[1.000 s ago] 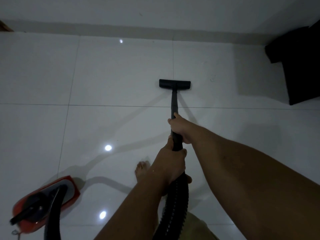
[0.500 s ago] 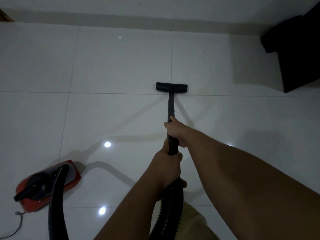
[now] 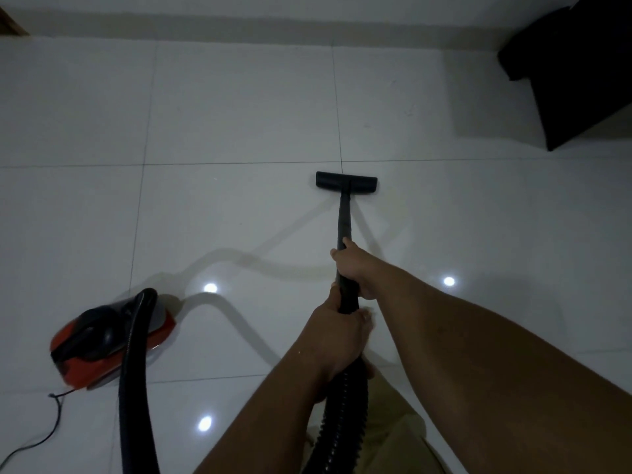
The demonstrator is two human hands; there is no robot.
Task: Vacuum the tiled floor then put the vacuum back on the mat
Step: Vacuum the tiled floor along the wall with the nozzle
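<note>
Right hand [image 3: 349, 265]: fingers wrapped round wand [image 3: 344, 217], steering.
Left hand [image 3: 337, 331]: closed nearer, pushing.
Floor head [image 3: 346, 182]: seemingly flat, sealing suction.

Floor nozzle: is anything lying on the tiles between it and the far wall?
Nothing visible. The tiled floor ahead of the floor nozzle is bare up to the wall; the dark furniture stands off to the right, outside that path.

The floor nozzle [image 3: 346, 182] rests on the tiled floor [image 3: 239, 114]. Nearer than it, the right hand [image 3: 352, 265] grips the wand [image 3: 343, 220], the left hand [image 3: 337, 331] just behind. The vacuum body [image 3: 106, 340] sits nearer and far left; furniture [image 3: 578, 70] stands beyond, right.
</note>
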